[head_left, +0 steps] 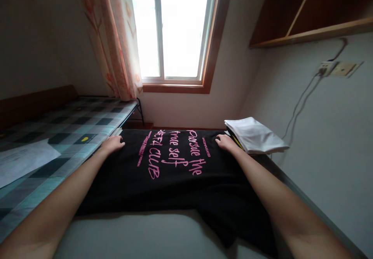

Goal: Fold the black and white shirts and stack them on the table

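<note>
A black cotton-looking T-shirt (163, 193) with pink printed lettering lies spread across the pale grey bench (136, 237), its sleeve spilling loosely toward the near right. It looks light, soft and limp, unlikely to slip or break but quick to wrinkle; the far edge, taken near both ends, should keep it evenly stretched. The left hand (113, 144) pinches that edge at its left end, fingers curled over the fabric; the right hand (226, 142) grips near the other end, just beside a folded white cloth (256, 136). Leftward, a white paper sheet (26, 162) rests on a checkered mattress (87, 115).
</note>
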A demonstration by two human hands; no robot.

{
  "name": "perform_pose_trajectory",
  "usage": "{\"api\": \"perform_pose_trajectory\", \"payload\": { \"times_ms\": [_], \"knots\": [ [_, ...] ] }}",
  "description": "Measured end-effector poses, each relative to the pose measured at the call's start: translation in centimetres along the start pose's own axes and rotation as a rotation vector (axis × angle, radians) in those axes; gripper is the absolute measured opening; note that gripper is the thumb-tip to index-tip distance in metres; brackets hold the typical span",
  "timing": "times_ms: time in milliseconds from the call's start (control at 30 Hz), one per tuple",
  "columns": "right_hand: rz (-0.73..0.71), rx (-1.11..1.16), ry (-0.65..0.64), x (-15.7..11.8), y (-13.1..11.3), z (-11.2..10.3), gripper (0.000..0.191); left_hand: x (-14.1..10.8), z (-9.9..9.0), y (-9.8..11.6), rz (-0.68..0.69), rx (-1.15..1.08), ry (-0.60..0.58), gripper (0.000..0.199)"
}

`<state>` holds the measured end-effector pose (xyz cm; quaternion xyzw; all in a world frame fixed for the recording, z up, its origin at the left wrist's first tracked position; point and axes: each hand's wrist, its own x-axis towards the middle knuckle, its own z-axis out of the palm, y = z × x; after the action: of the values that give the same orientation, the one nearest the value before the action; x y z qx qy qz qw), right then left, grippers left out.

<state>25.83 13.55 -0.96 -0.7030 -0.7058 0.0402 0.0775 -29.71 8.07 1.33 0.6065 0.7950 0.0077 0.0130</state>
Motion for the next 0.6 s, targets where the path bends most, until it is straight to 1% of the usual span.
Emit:
{"api": "perform_pose_trajectory", "payload": {
  "times_ms": [267, 433, 533, 600],
  "knots": [
    [0.113, -0.062, -0.030, 3.6, 0.7, 0.1, 0.040, 3.0, 0.4, 1.0, -0.063, 0.037, -0.057, 0.047],
    [0.223, -0.090, -0.047, 5.3, 1.1, 0.2, 0.037, 4.6, 0.8, 1.5, -0.072, 0.020, 0.021, 0.047],
    [0.249, -0.076, -0.051, 6.1, 1.2, 0.2, 0.035, 5.3, 1.1, 1.8, -0.121, 0.015, 0.053, 0.051],
    [0.256, -0.053, -0.043, 6.5, 1.3, 0.1, 0.037, 5.9, 1.3, 1.9, -0.140, -0.034, 0.076, 0.055]
  ]
}}
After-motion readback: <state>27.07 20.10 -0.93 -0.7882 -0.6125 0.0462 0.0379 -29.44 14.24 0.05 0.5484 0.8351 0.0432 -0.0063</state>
